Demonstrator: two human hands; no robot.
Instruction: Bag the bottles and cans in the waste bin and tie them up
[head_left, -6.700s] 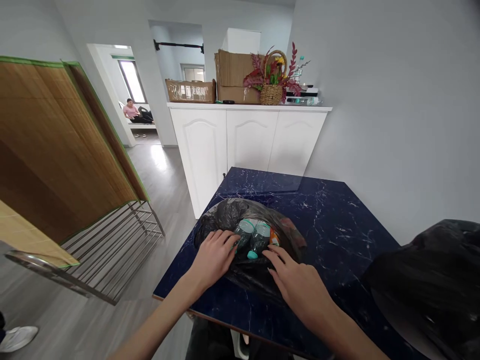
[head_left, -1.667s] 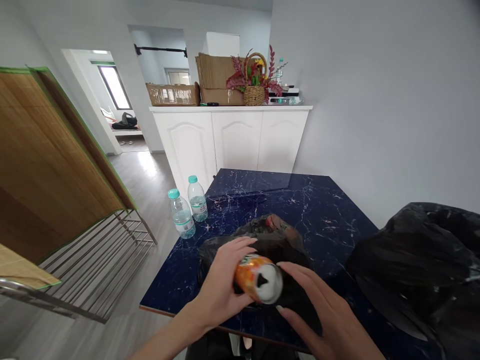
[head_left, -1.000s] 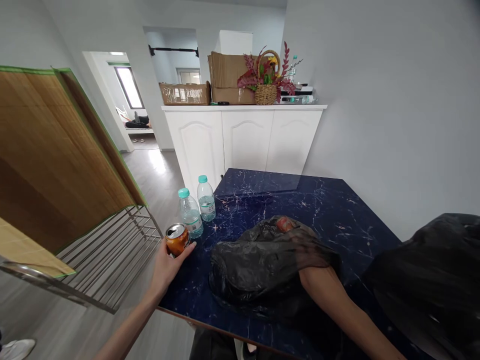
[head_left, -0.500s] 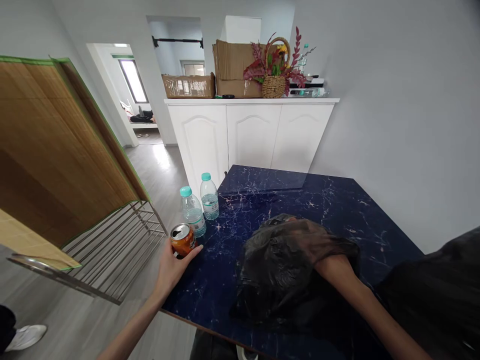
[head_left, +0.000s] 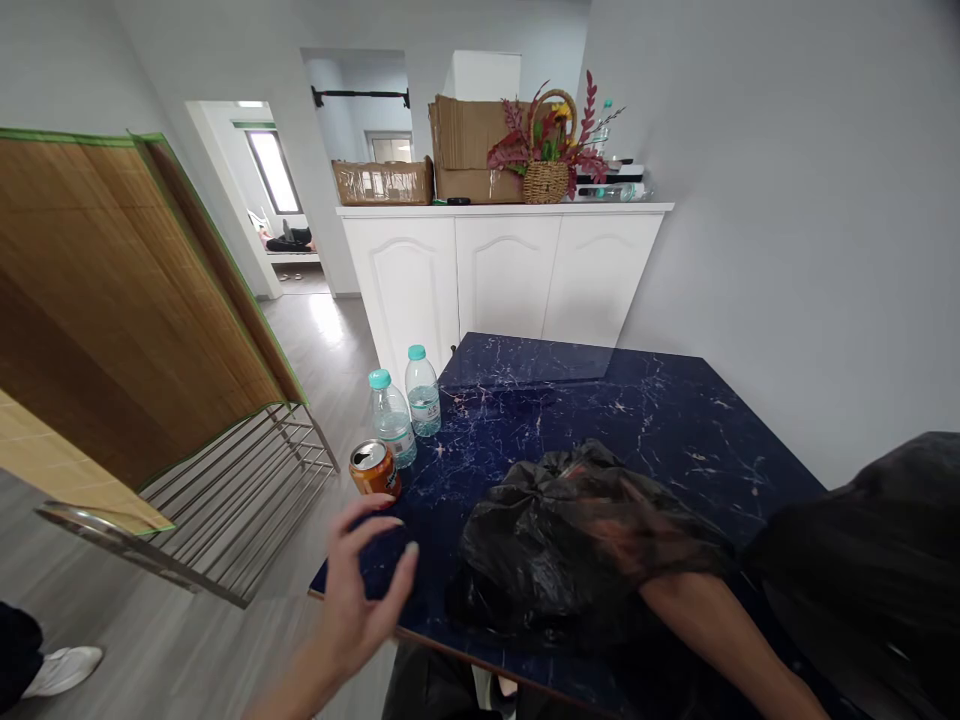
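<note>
Orange can (head_left: 376,473) stands upright near the left edge of our blue marbled table (head_left: 510,425), its opened top facing up, just beside the nearer bottle (head_left: 392,425), with the farther bottle (head_left: 424,398) behind that. Our left hand (head_left: 356,590) is close to the can, thumb and fingers parted and released; we cannot tell whether a fingertip touches it. Our right hand (head_left: 626,525) shows dimly through the black bag (head_left: 517,560), so we cannot tell whether its fingers grasp anything.
</note>
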